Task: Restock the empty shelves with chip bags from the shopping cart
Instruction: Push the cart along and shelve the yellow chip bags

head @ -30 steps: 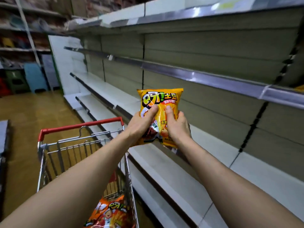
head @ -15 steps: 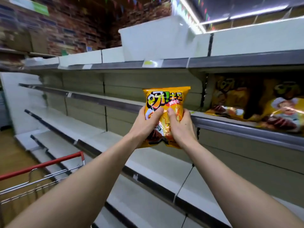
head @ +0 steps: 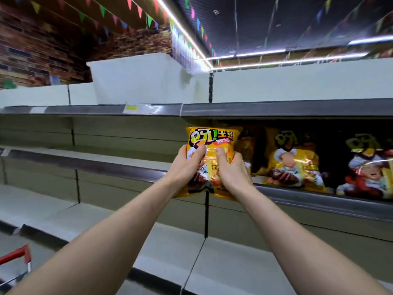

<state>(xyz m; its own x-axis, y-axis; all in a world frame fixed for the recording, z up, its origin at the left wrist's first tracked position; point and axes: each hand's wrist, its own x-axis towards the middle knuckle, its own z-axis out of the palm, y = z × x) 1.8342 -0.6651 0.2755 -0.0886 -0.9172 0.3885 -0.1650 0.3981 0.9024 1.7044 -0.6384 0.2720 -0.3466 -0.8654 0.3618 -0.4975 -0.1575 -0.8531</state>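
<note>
I hold a yellow chip bag [head: 212, 141] upright in front of the shelves. My left hand [head: 187, 167] grips its left side with the thumb on the front, and my right hand [head: 231, 173] grips its right side the same way. The bag hovers at the height of the second shelf [head: 127, 170], just left of the chip bags standing there: one yellow bag [head: 291, 162] and a darker one [head: 370, 169] at the far right. Only the red handle of the shopping cart [head: 14, 255] shows at the bottom left.
The top shelf [head: 276, 108] runs across above the bags, with a yellow price tag [head: 131, 107] on its rail. A white box [head: 138, 79] sits on top. Lower shelves [head: 170, 248] extend toward me at waist level. A brick wall stands at back left.
Both hands have raised the chip bag from above the cart up to the second shelf and moved it right, toward the stocked bags. The view tilted up, so the cart has nearly left the frame.
</note>
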